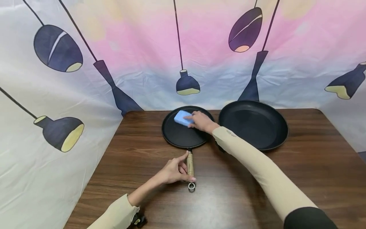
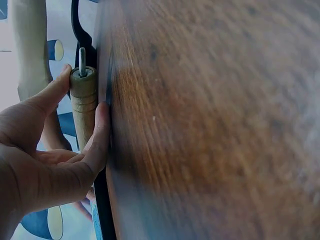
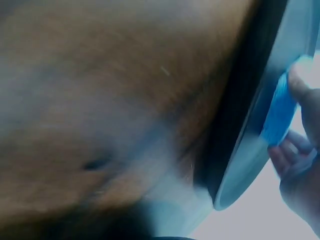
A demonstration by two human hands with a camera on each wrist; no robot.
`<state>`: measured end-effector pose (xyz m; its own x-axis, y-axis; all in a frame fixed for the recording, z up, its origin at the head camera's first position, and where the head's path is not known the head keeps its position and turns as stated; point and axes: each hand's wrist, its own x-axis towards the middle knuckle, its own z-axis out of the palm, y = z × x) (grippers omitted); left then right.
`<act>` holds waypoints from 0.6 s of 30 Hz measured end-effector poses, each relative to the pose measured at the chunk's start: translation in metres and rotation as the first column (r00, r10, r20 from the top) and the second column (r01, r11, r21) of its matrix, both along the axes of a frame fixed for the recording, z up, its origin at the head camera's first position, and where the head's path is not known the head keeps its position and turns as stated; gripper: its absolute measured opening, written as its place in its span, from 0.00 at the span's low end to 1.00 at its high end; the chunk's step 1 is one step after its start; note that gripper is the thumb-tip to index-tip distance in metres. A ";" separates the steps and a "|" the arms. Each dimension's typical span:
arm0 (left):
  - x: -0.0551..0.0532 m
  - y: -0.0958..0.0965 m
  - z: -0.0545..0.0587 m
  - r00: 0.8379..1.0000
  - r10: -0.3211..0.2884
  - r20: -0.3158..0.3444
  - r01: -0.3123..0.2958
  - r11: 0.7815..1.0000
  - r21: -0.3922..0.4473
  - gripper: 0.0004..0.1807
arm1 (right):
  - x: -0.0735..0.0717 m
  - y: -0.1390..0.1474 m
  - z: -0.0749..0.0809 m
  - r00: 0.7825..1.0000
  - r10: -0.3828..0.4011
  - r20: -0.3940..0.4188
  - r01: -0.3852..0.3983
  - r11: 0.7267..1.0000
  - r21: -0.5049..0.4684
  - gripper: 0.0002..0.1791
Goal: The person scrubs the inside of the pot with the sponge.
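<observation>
A flat black pan [image 1: 183, 136] with a pale wooden handle [image 1: 190, 163] lies on the table. My left hand [image 1: 174, 170] holds that handle, its thumb near the ring end and a finger near the pan. The left wrist view shows the handle [image 2: 84, 110] between thumb and fingers of the left hand [image 2: 55, 165]. On the pan's upper part is a blue sponge [image 1: 183, 117], gripped by my right hand [image 1: 202, 121]. In the right wrist view the sponge [image 3: 280, 112] sits against the pan's surface, with thumb and fingers at its edges.
A larger, deeper black pan [image 1: 253, 125] stands to the right of the flat one, under and beyond my right forearm. Brown wooden table [image 1: 137, 133] spreads around both. Behind its back edge hangs a cloth [image 1: 148, 86] printed with lamps.
</observation>
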<state>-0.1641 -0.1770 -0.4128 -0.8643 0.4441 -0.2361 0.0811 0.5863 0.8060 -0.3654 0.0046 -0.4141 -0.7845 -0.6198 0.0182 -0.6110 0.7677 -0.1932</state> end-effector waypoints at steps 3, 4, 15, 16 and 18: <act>0.001 -0.001 -0.001 1.000 -0.003 -0.001 0.003 1.000 0.009 0.61 | -0.008 -0.006 -0.002 0.988 -0.148 -0.044 0.151 0.987 0.057 0.30; 0.000 -0.001 -0.001 1.000 -0.002 -0.003 0.002 1.000 0.010 0.61 | -0.009 -0.008 -0.002 0.983 -0.172 -0.058 0.176 0.982 0.074 0.30; 0.000 0.000 0.000 1.000 -0.009 -0.007 0.009 1.000 0.015 0.60 | 0.030 -0.001 0.008 0.980 0.193 0.046 -0.191 0.981 -0.043 0.27; 0.000 0.000 0.000 1.000 -0.009 -0.008 0.010 1.000 0.018 0.60 | 0.036 0.000 0.010 0.969 0.240 0.058 -0.237 0.970 -0.052 0.27; 0.000 0.000 0.000 1.000 -0.009 -0.007 0.010 1.000 0.021 0.60 | 0.045 0.002 0.012 0.952 0.295 0.084 -0.292 0.955 -0.053 0.27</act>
<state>-0.1643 -0.1774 -0.4127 -0.8616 0.4570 -0.2211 0.0920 0.5688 0.8173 -0.3207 0.0066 -0.4019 -0.5676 -0.8231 -0.0150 -0.7868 0.5478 -0.2844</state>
